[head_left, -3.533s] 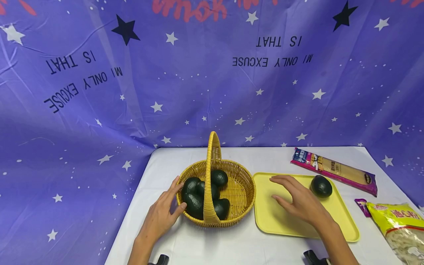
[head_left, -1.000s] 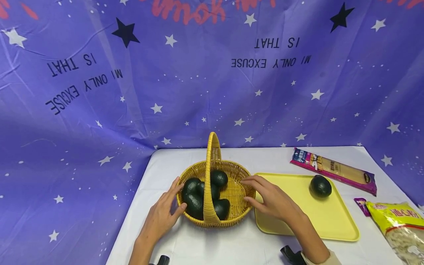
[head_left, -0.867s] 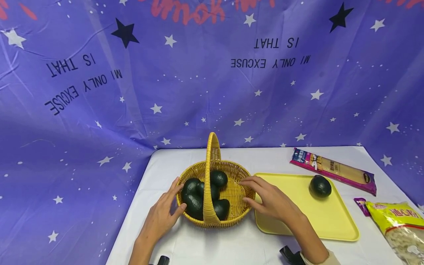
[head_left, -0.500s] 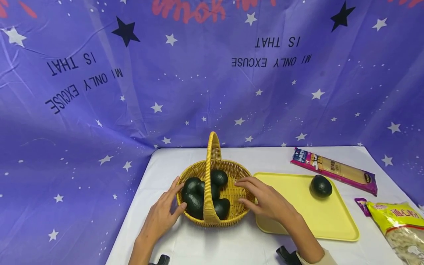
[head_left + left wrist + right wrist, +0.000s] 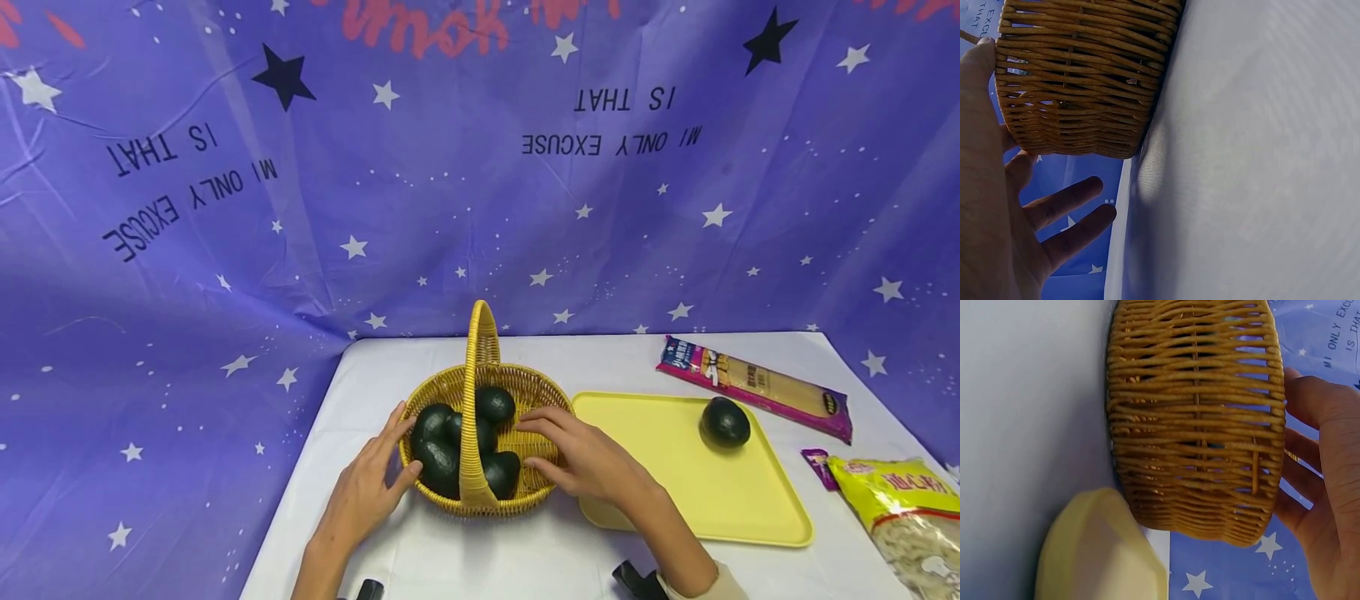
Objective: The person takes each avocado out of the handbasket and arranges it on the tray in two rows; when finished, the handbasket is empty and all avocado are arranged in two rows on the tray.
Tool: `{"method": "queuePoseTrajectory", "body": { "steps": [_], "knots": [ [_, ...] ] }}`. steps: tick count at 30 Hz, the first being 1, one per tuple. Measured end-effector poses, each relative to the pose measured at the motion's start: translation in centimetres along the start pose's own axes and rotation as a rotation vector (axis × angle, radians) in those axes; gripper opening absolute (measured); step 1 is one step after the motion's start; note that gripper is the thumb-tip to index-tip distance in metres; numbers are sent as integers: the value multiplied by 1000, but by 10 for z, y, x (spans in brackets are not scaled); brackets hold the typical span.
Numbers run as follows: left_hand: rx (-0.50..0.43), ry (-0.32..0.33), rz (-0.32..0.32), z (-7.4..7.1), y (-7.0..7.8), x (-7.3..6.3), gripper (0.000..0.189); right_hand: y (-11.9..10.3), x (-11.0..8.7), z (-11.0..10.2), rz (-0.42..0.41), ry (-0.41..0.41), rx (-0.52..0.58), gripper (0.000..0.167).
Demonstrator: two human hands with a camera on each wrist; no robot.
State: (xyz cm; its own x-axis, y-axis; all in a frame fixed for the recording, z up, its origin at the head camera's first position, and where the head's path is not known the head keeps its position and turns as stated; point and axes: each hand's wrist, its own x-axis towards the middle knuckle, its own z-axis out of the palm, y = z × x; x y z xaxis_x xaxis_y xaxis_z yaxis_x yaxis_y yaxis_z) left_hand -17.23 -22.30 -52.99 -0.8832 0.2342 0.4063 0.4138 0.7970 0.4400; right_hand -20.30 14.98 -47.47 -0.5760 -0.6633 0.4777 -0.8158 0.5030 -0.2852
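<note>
A yellow wicker basket with a tall handle holds several dark green avocados, grouped in its left and middle part. At the basket's left rim my left hand rests with thumb and forefinger touching it. The left wrist view shows that hand's other fingers spread apart beside the wickerwork. My right hand hovers over the basket's right side, fingers loosely bent and holding nothing. In the right wrist view, this hand is at the rim's height; whether it touches the rim, I cannot tell.
A yellow tray lies right of the basket, bearing one more avocado. Behind it is a long pink-purple packet. A yellow bag and a small purple packet lie at the right. A purple starry cloth hangs behind the table.
My right hand has moved left from above the tray to over the basket's right side, and drifts further left. My left hand, the basket and the avocados stay in place.
</note>
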Motion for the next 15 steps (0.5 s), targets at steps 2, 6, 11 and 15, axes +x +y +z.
{"method": "queuePoseTrajectory", "body": {
  "steps": [2, 6, 11, 15],
  "knots": [
    [-2, -2, -1, 0, 0, 0, 67, -1, 0, 2, 1, -8, 12, 45],
    [-4, -1, 2, 1, 0, -1, 67, -1, 2, 7, -12, -17, 24, 44],
    [-3, 2, 4, 0, 1, 0, 67, -3, 4, 11, -25, -27, 26, 44],
    [-5, 1, 4, 0, 1, 0, 67, -5, 6, 14, -26, -41, 24, 45]
  ]
}}
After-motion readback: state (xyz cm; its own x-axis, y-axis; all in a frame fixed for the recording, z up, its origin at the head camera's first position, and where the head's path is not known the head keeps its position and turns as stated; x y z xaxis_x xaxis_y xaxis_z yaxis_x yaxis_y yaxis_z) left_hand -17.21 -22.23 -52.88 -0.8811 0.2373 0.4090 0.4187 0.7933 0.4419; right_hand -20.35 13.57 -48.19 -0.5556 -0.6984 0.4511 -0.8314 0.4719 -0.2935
